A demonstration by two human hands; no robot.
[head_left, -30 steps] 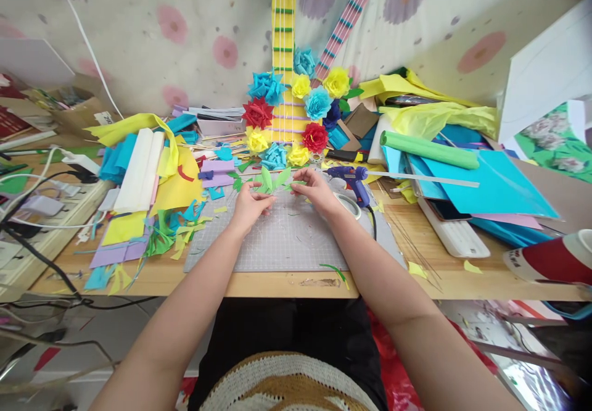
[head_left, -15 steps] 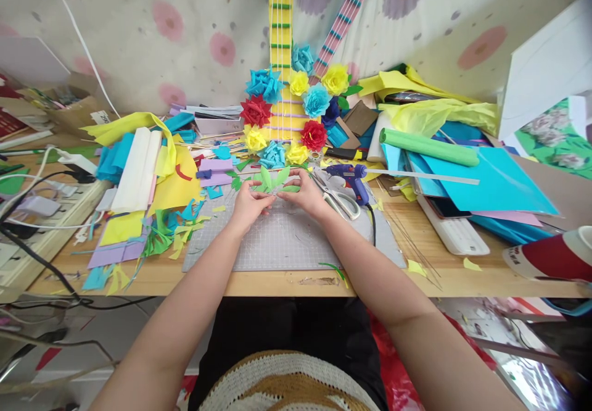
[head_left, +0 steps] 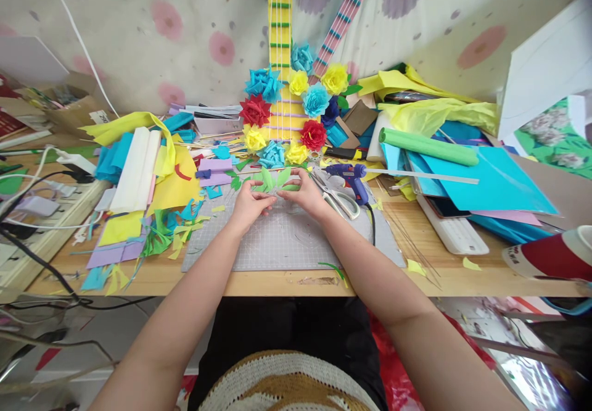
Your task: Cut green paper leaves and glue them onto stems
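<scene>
Over the grey cutting mat (head_left: 277,244), my left hand (head_left: 251,206) and my right hand (head_left: 304,194) are close together with their fingertips pinched. Between them they hold light green paper leaves (head_left: 268,179) that spread upward and to the sides. The stem end of the leaves is hidden by my fingers. Just right of my right hand lie scissors (head_left: 341,202) with pale handles, and a blue glue gun (head_left: 354,179) rests behind them. A thin green paper strip (head_left: 333,268) lies at the mat's front edge.
Behind my hands a yellow paper guitar (head_left: 280,34) with paper flowers leans on the wall. Paper scraps (head_left: 185,232) and a white crepe roll (head_left: 137,170) lie left. Blue sheets (head_left: 490,179) and a paper cup (head_left: 550,253) stand right. A power strip (head_left: 60,238) lines the left edge.
Almost nothing differs. Both hands keep their pinch on the green paper leaves, and the view has shifted very slightly.
</scene>
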